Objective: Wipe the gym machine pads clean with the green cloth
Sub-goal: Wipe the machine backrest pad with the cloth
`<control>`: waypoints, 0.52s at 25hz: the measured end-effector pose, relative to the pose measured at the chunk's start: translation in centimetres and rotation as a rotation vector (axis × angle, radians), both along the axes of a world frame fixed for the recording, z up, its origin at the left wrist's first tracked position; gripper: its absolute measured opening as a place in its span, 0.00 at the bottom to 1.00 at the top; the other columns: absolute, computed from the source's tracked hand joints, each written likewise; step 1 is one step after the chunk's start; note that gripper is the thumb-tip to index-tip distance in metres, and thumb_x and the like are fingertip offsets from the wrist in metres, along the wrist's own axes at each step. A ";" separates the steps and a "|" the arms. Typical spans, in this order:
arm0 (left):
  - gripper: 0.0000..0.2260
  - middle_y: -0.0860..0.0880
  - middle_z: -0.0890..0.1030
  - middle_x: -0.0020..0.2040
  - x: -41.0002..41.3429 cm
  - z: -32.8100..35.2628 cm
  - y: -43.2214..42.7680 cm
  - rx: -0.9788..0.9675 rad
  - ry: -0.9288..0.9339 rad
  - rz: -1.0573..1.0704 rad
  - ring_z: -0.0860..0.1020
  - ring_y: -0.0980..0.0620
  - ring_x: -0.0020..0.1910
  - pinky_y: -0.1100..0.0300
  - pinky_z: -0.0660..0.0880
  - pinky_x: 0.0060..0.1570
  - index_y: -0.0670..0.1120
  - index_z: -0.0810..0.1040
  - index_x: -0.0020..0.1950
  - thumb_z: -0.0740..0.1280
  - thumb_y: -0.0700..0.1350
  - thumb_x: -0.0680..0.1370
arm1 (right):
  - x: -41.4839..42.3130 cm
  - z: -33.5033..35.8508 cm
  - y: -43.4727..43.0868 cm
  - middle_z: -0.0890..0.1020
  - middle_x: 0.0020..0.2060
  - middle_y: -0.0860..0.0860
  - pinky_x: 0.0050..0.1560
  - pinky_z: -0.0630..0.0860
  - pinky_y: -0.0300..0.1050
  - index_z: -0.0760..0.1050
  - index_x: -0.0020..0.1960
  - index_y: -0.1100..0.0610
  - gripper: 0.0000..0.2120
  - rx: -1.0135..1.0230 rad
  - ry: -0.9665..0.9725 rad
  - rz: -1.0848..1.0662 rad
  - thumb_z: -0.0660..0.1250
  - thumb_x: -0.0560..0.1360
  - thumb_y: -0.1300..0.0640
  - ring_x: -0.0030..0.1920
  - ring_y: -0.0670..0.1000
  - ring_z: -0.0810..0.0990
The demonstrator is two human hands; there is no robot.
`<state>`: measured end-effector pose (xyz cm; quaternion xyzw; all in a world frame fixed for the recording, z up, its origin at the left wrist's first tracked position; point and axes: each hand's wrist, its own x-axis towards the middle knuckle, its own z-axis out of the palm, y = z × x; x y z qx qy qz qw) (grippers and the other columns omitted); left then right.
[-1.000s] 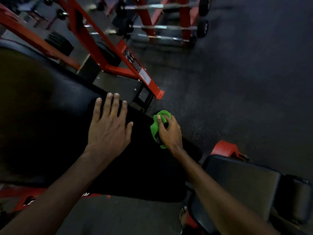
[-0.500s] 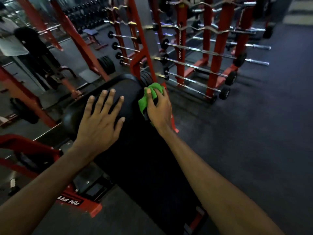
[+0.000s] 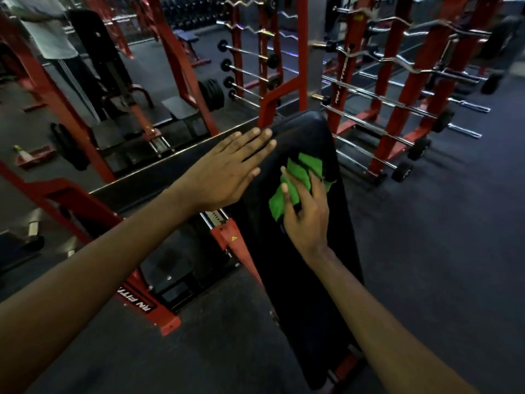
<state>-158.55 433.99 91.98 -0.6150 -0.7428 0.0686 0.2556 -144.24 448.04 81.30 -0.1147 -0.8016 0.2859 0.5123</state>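
Observation:
The green cloth lies bunched on the upper part of the long black machine pad, which runs from the lower right up to the middle. My right hand lies on the cloth with its fingers stretched over it, pressing it onto the pad. My left hand is flat with straight fingers at the pad's upper left edge, to the left of the cloth. Part of the cloth is hidden under my right palm.
A red machine frame with a white-lettered label stands on the floor left of the pad. Red racks of barbells stand behind and to the right. A person stands far back left. Dark rubber floor spreads to the right.
The view has swung up and the pad now runs lengthwise away from me. My right hand has spread flatter over the cloth. My left hand has moved toward the pad's left edge.

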 end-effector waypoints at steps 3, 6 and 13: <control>0.25 0.45 0.53 0.82 -0.4 -0.3 0.0 0.011 -0.046 -0.069 0.49 0.49 0.81 0.52 0.47 0.79 0.44 0.53 0.82 0.49 0.49 0.85 | 1.5 -2.2 -4.8 0.76 0.66 0.55 0.67 0.72 0.58 0.80 0.65 0.59 0.14 0.057 -0.027 -0.010 0.64 0.82 0.57 0.70 0.52 0.72; 0.25 0.46 0.54 0.82 -0.7 0.1 -0.1 0.000 -0.109 -0.103 0.50 0.49 0.81 0.51 0.48 0.79 0.44 0.54 0.81 0.48 0.49 0.85 | 1.9 -2.5 -7.7 0.75 0.66 0.53 0.68 0.72 0.58 0.80 0.64 0.59 0.15 0.084 -0.014 -0.012 0.64 0.82 0.56 0.71 0.47 0.70; 0.27 0.46 0.54 0.82 -0.6 0.6 0.1 -0.046 -0.274 -0.113 0.51 0.48 0.81 0.51 0.46 0.78 0.44 0.54 0.81 0.45 0.52 0.83 | 0.3 -4.7 -11.5 0.73 0.70 0.49 0.74 0.61 0.62 0.80 0.64 0.53 0.17 0.382 -0.157 -0.103 0.59 0.83 0.48 0.72 0.60 0.69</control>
